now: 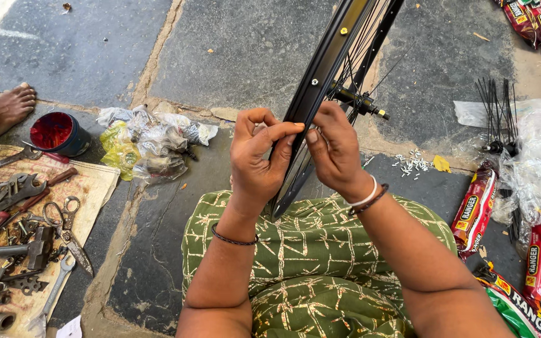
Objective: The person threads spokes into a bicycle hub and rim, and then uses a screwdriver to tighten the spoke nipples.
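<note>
The black bicycle wheel rim [320,75] stands on edge at the centre of the frame, running from the top edge down to the lap covered in green patterned cloth [320,250]. The left hand [255,159] grips the rim from the left, with its fingers curled over the rim's outer face. The right hand [336,147] holds the rim from the right, fingertips pinched against the rim edge; whether a small part sits between them cannot be told. The hub [358,100], with thin spokes, shows just above the right hand. At lower left, a worn mat [95,181] carries wrenches, scissors [64,216] and a hammer [29,247]. A red-lined pot [57,133] sits at upper left, beside another person's bare foot [1,112]. Crumpled plastic bags [151,144] lie left of centre. Loose spokes [499,112] and red packets [474,209] occupy the right side.
</note>
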